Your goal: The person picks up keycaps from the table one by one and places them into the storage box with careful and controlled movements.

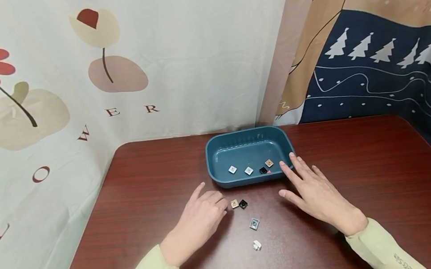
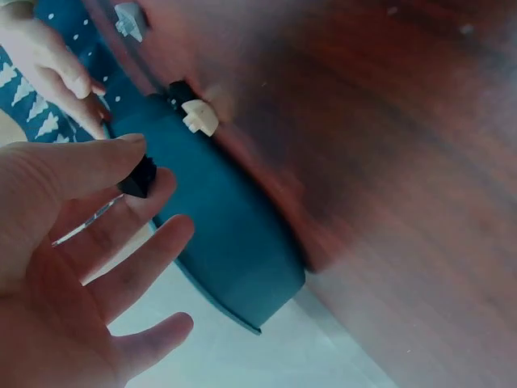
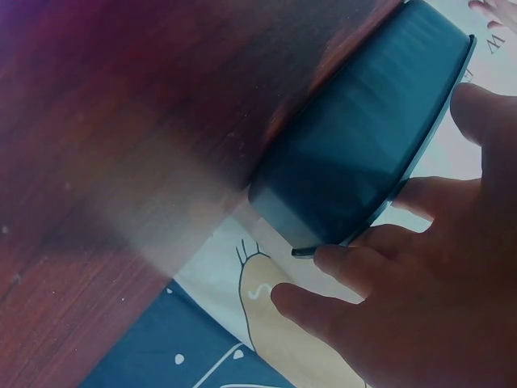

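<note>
My left hand (image 1: 201, 217) is over the table, left of a cream keycap (image 1: 235, 204) and a black keycap (image 1: 243, 204) that lie side by side. In the left wrist view, its thumb and index finger pinch another black keycap (image 2: 139, 179); the other fingers are spread. My right hand (image 1: 321, 195) has its fingers extended, with fingertips at the right front rim of a teal tray (image 1: 241, 149). Nearer me lie a grey keycap (image 1: 254, 223) and a white keycap (image 1: 257, 245).
Inside the tray, near its front wall, are several keycaps, among them a white one (image 1: 232, 169), a black one (image 1: 263, 170) and a tan one (image 1: 269, 163). The tray stands at the back of the brown table (image 1: 155, 173), before a printed curtain (image 1: 190, 57).
</note>
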A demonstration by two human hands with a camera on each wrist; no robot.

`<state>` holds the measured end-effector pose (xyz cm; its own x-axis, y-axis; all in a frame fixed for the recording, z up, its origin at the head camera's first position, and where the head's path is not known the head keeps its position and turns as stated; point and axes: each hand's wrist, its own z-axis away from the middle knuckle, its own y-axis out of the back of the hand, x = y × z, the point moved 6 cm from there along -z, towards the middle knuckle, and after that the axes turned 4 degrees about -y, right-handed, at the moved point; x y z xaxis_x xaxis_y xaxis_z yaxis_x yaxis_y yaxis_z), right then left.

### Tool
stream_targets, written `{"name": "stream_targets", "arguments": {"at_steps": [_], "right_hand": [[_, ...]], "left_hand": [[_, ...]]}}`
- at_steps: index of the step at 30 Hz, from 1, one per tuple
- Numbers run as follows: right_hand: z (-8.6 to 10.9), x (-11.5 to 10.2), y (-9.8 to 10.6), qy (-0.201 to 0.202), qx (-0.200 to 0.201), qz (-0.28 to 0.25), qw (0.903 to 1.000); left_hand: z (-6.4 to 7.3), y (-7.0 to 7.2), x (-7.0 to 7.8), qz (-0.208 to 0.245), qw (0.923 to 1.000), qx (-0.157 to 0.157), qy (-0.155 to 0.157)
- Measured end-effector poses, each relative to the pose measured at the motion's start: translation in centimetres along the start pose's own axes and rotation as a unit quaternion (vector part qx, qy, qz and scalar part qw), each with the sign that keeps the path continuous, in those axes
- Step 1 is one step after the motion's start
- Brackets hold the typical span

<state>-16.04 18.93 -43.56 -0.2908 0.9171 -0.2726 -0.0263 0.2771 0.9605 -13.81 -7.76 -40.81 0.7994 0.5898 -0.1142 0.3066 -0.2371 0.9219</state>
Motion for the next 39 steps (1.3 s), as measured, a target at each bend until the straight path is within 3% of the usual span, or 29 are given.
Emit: {"name": "stream_targets", "arguments": {"at_steps": [14,22,32,39], "right_hand": [[0.0,0.0,0.0,-0.001,-0.001,0.003,1.0],[0.0,0.0,0.0,0.0,-0.002,0.0,1.0],[0.0,-0.1,0.0,0.0,0.0,0.001,1.0],[0.0,0.0,-0.1,-0.003,-0.002,-0.002,1.0]], "left_hand": [[-1.8,1.8,-0.6,0.032,0.9978,0.057,0.005],[-2.4,2.3,-1.7,0.038,0.9946,0.094,0.023],[-3.4,1.7,-3.3,0.046,0.991,0.117,0.045],[-3.8,1.0,-4.6,0.054,0.9897,0.112,0.071]]}}
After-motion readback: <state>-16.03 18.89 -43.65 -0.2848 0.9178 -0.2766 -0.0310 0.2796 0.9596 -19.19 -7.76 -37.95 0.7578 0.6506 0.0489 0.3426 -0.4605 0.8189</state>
